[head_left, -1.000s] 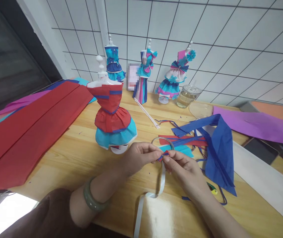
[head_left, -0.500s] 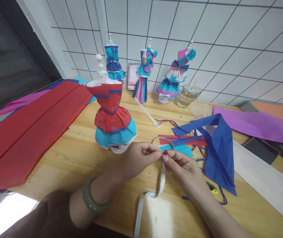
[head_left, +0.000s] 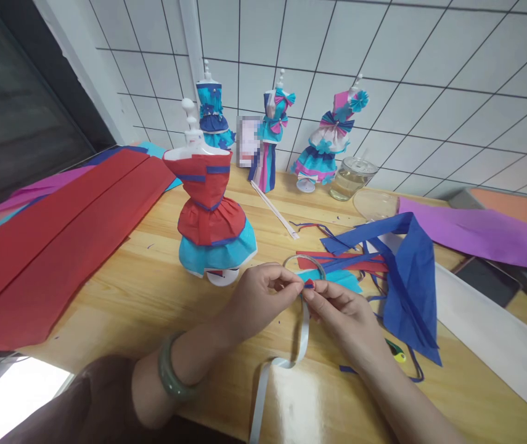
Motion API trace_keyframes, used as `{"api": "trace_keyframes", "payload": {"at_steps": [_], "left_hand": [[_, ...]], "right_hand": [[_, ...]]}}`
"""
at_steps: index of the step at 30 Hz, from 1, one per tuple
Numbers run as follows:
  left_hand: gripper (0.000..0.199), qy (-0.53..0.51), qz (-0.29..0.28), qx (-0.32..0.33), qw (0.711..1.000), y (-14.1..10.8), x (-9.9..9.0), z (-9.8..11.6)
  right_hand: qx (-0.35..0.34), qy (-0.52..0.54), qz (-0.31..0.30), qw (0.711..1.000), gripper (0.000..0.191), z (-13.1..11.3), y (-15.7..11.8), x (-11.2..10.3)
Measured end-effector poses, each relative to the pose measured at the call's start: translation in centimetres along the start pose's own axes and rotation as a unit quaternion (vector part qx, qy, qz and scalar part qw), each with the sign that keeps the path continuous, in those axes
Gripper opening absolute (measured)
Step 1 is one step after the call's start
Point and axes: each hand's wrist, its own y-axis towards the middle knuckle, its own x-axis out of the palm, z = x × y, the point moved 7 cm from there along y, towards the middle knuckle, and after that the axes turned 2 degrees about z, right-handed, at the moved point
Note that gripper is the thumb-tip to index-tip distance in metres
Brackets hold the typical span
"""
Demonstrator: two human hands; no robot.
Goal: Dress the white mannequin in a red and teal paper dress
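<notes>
Between my fingertips is a small red and blue piece [head_left: 309, 284], mostly covered by the fingers. My left hand [head_left: 270, 293] pinches it from the left, and my right hand [head_left: 337, 305] grips its right side with thumb and fingers. A roll of white tape [head_left: 307, 256] lies just beyond the hands, its loose strip [head_left: 263, 385] curling down toward the table's front edge. Behind my left hand stands a small dress form [head_left: 210, 203] in a red top and a red and turquoise skirt with blue trim.
Three dressed forms [head_left: 214, 117] and a lidded cup [head_left: 352, 179] stand at the back wall. Red fabric [head_left: 69, 240] covers the left. Blue fabric [head_left: 411, 277], scraps, a yellow-green tool [head_left: 397, 351], a phone [head_left: 487, 277] and purple fabric [head_left: 480, 231] lie right.
The view has shifted very slightly. Both hands keep their pinch on the small piece, with almost no movement.
</notes>
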Motion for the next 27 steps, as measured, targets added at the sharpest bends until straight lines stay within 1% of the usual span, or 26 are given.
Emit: {"api": "trace_keyframes", "payload": {"at_steps": [4,8,12,16,19,24,27], "left_hand": [[0.016,-0.092,-0.040,-0.059,0.993,0.0,0.4,-1.0],[0.020,-0.102,-0.059,-0.076,0.990,0.1,0.5,-1.3],[0.020,-0.107,-0.053,-0.082,0.989,0.1,0.5,-1.8],[0.019,-0.102,-0.050,-0.081,0.990,0.1,0.5,-2.1],[0.018,-0.095,-0.036,-0.080,0.992,0.1,0.4,-2.0],[0.016,-0.074,-0.017,-0.058,0.995,0.1,0.2,-1.3],[0.014,-0.021,-0.008,-0.027,0.999,0.1,0.1,-0.5]], "right_hand": [[-0.005,-0.004,-0.004,1.000,0.020,-0.3,0.0,0.0],[-0.013,-0.001,-0.005,1.000,0.020,-0.4,0.0,-0.1],[-0.004,0.008,0.001,1.000,0.022,-0.3,0.0,-0.1],[-0.002,-0.009,0.009,1.000,0.025,-0.3,0.0,-0.2],[-0.005,-0.011,0.007,1.000,0.026,-0.4,-0.1,-0.2],[0.002,0.009,-0.003,1.000,0.023,-0.3,0.0,-0.1],[0.004,0.013,0.004,1.000,0.022,-0.2,0.1,-0.2]]}}
